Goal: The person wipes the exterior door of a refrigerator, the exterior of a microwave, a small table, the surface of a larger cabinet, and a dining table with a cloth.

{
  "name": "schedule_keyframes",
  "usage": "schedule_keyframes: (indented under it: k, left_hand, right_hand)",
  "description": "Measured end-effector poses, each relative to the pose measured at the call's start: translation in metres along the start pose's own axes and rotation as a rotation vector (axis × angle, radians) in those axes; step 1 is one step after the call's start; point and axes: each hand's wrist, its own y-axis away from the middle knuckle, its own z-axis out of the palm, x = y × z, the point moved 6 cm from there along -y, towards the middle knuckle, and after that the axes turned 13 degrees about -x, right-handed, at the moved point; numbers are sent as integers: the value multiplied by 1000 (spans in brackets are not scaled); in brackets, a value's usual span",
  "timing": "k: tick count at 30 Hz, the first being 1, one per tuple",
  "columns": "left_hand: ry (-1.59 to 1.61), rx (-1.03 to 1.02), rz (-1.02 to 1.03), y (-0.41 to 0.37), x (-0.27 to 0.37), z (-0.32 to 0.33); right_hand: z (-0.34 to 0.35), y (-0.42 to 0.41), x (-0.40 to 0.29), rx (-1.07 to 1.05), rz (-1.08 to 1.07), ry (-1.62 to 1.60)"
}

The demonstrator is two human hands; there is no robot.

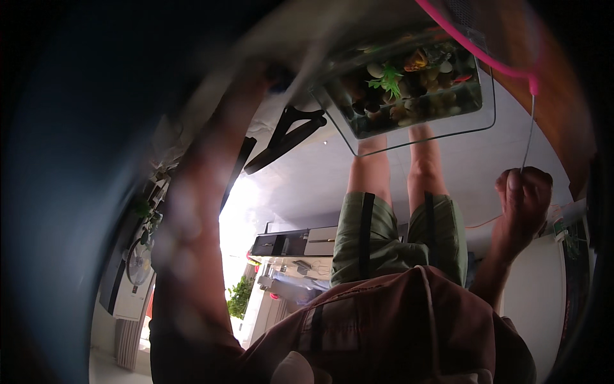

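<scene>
My right hand (525, 201) is closed around the thin metal handle of a fish net (496, 62). The net's pink hoop curves above the right side of a rectangular glass fish tank (424, 140), with a little mesh showing at the picture's top. Pebbles (403, 113), a green aquarium plant (387, 81), an orange-yellow ornament (416, 60) and a small red fish-like shape (463, 78) are inside the tank. My left arm stretches up to the tank's left; my left hand (278, 79) is dark and blurred, so its fingers and anything in them cannot be made out.
Black angled supports (288, 139) stand on the pale floor (307, 187) left of the tank. A brown wooden surface (559, 96) borders the right. Farther off are a low cabinet (292, 242), a fan (139, 261) and a leafy plant (240, 297).
</scene>
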Motion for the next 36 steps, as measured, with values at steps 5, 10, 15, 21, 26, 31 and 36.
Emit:
schedule_keyframes:
  k: [5, 10, 15, 21, 26, 31, 36]
  left_hand:
    - [332, -384, -49, -129, -16, 135]
    - [-534, -330, 144, -72, -11, 181]
    - [-150, -33, 101, -4, -7, 152]
    - [-1068, 129, 274, -28, 18, 182]
    - [-1581, 207, 191, -96, -14, 251]
    - [-1757, 334, -21, -156, -36, 303]
    - [-1886, 239, 54, -179, -55, 345]
  right_hand:
    - [5, 6, -13, 49, -41, -48]
    - [-30, 10, -13, 201, -123, 15]
    - [-41, 18, -11, 197, -229, -20]
    - [-31, 16, -6, 182, -228, -295]
    - [-48, 27, -2, 218, -205, -231]
    - [-48, 27, -3, 268, -211, -248]
    - [-46, 31, -6, 374, -85, -237]
